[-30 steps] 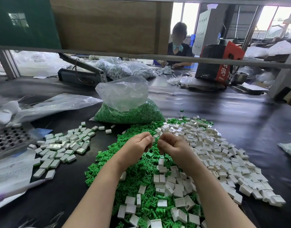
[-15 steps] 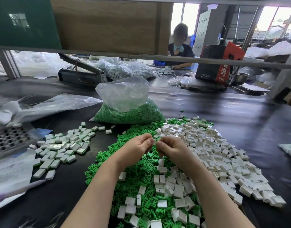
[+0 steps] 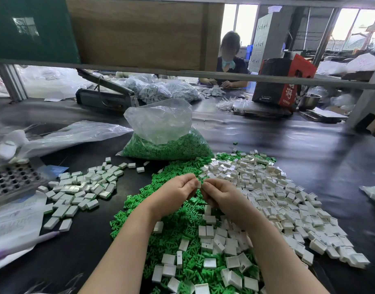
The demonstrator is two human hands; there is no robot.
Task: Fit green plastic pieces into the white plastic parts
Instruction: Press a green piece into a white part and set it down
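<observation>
My left hand [image 3: 176, 192] and my right hand [image 3: 221, 195] meet fingertip to fingertip above the middle of the table. Between them they pinch a small white plastic part [image 3: 199, 184]; any green piece in it is hidden by the fingers. Below the hands lies a heap of loose green plastic pieces [image 3: 174, 225]. A wide heap of white plastic parts [image 3: 271, 200] spreads to the right and toward me. On the left lies a group of white parts with green showing at their edges [image 3: 82, 192].
A clear bag of green pieces [image 3: 167, 143] stands behind the heaps. A metal perforated tray [image 3: 12, 181] and papers lie at the left edge, crumpled plastic bags beyond. Another person works at the far side, next to a red and black box [image 3: 284, 81].
Both hands have stayed above the green heap, fingertips drawn closer together around the small white part. Nothing else on the table has moved.
</observation>
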